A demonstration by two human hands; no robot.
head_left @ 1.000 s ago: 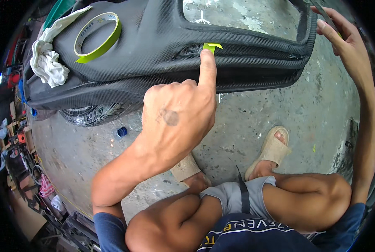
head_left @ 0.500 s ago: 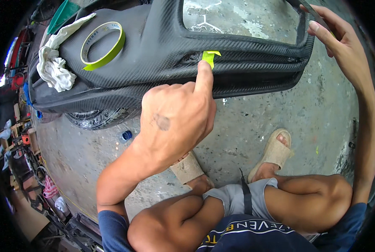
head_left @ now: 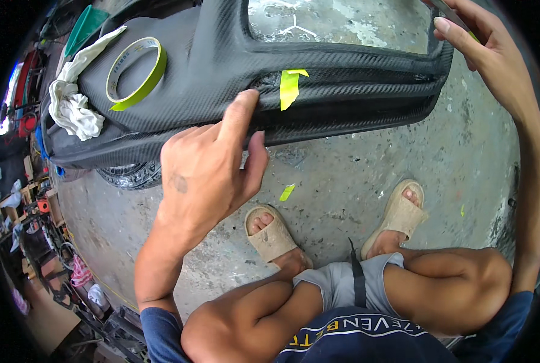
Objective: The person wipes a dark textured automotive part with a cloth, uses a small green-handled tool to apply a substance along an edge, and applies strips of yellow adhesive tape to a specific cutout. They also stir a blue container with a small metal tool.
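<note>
A black carbon-fibre panel [head_left: 342, 57] with a large cut-out spans the upper view. A strip of yellow-green tape [head_left: 289, 91] is stuck over a recess in its side, its upper end folded sideways. My left hand [head_left: 206, 163] is just left of this strip, index finger stretched toward the panel and thumb apart, holding nothing. At the panel's right corner, my right hand [head_left: 481, 45] pinches a thin dark strip [head_left: 453, 19] with a yellow-green patch by the fingers; its kind is unclear. A roll of yellow-green tape [head_left: 152, 81] rests on the panel.
A crumpled white cloth [head_left: 73, 109] lies on the panel's left end, near a green container [head_left: 84, 30]. A tyre [head_left: 131, 174] shows beneath the panel. A tape scrap [head_left: 287, 192] lies on the concrete floor [head_left: 342, 160]. Assorted clutter [head_left: 43, 206] lines the left side.
My left hand has moved left off the tape strip, and its thumb has spread. The strip stays on the panel, now fully visible. The floor scrap has come into sight.
</note>
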